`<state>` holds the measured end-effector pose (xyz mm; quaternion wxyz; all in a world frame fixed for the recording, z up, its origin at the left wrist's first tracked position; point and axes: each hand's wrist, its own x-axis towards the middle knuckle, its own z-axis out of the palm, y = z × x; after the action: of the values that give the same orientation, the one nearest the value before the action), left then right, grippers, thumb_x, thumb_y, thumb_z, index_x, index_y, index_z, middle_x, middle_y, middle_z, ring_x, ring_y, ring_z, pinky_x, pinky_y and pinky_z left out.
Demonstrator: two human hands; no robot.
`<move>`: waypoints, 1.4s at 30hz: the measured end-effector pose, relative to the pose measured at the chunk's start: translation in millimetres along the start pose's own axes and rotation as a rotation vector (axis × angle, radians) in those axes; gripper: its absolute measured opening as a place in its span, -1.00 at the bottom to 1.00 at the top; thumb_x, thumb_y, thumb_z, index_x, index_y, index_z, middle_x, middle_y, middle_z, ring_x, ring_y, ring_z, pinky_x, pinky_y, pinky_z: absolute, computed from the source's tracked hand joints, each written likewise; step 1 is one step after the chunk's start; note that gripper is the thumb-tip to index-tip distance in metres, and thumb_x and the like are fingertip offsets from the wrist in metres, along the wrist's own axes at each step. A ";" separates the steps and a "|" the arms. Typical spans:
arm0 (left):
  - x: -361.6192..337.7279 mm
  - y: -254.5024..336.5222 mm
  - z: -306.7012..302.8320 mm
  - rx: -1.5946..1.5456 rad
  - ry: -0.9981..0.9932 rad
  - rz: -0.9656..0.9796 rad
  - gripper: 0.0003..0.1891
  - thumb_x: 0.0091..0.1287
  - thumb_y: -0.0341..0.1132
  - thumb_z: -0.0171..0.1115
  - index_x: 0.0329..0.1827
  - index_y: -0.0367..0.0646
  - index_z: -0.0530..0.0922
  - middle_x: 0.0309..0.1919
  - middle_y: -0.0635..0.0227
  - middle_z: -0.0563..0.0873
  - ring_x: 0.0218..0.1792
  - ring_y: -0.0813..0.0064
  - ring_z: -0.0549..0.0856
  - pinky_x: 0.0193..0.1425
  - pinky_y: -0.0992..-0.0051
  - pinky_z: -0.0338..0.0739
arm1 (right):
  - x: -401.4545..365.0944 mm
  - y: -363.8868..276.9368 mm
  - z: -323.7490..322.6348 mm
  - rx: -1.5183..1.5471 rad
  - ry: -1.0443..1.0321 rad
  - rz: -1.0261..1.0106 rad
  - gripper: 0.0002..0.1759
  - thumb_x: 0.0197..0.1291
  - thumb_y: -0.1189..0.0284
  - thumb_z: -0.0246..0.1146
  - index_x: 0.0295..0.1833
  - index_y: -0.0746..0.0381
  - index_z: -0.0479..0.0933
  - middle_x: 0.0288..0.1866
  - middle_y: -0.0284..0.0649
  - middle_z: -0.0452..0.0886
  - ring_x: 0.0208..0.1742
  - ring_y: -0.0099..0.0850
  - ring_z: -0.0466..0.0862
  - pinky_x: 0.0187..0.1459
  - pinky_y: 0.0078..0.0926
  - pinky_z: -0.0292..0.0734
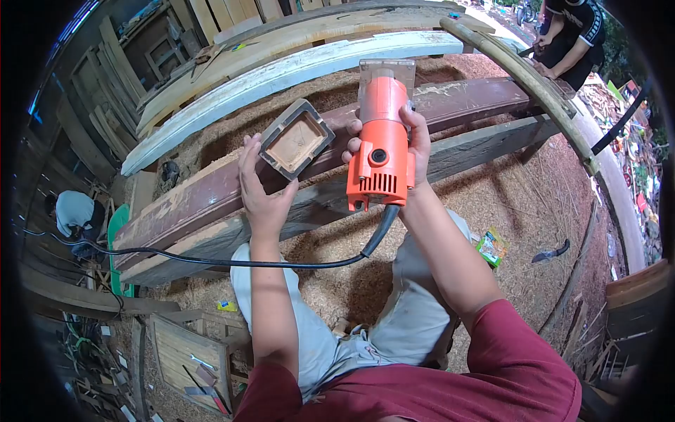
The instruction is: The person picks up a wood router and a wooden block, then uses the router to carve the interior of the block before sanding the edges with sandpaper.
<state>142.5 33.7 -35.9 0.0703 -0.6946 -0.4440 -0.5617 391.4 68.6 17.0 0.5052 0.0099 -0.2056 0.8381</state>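
My right hand is closed round an orange trim router, fingers at its left side and thumb at its right. The router's clear base points away from me, and a black cord runs from its near end off to the left. My left hand grips a small wooden box by its lower left corner, fingers along the side and thumb at the near edge. The box has dark edges and a shallow light-wood hollow facing up. Both things are over a brown-painted beam.
A white-painted board and planks lie beyond the beam. One person works at the far right; another bends at the left near a green chair. A knife and a green packet lie on the shavings.
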 end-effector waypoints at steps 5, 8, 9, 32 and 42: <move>5.5 0.6 -4.5 -0.001 0.074 -0.021 0.02 0.03 -0.59 0.64 0.62 -0.12 0.31 0.58 0.08 0.51 0.68 -0.04 0.39 0.76 0.03 0.27 | -2.4 -0.8 -2.7 -0.002 -0.006 0.031 -0.14 0.29 -0.28 0.26 0.08 0.44 0.60 -0.07 -0.01 0.73 -0.18 -0.11 0.87 -0.06 -0.08 0.88; 9.2 4.6 -8.2 0.006 0.170 -0.070 0.02 0.03 -0.61 0.64 0.63 -0.14 0.32 0.58 0.07 0.50 0.70 -0.01 0.36 0.77 0.10 0.25 | -2.2 0.9 1.0 -0.024 0.033 -0.026 -0.15 0.30 -0.27 0.26 0.09 0.43 0.59 -0.07 -0.03 0.73 -0.17 -0.11 0.87 -0.07 -0.07 0.88; 11.5 5.6 -11.4 0.083 0.123 -0.026 0.01 0.04 -0.60 0.63 0.63 -0.14 0.33 0.58 0.07 0.51 0.70 -0.02 0.36 0.77 0.09 0.25 | -2.3 0.9 1.5 -0.013 0.023 -0.021 -0.15 0.30 -0.27 0.26 0.09 0.43 0.59 -0.07 -0.04 0.73 -0.17 -0.11 0.86 -0.07 -0.07 0.88; 13.0 -5.6 -10.2 -0.360 -0.083 -0.325 -0.50 0.71 -0.44 0.14 0.64 -0.34 0.34 0.41 0.08 0.63 0.30 0.39 0.65 0.41 0.43 0.52 | -1.7 8.6 2.9 0.061 0.058 0.041 -0.24 0.32 -0.17 0.30 0.09 0.42 0.55 -0.11 -0.07 0.71 -0.14 -0.12 0.85 0.00 -0.04 0.88; 11.2 -19.8 -13.2 -0.263 0.069 -0.397 -0.55 0.72 -0.43 0.14 0.57 -0.37 0.36 0.30 0.03 0.71 0.29 0.37 0.71 0.38 0.42 0.57 | -0.7 11.2 6.9 0.052 0.090 0.053 -0.25 0.33 -0.16 0.29 0.11 0.41 0.52 -0.09 -0.09 0.69 -0.13 -0.15 0.83 0.01 -0.06 0.87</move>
<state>119.0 43.6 -29.7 -0.1175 -0.5771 -0.4922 -0.6410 381.0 61.0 19.5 0.4911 -0.0201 -0.1612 0.8558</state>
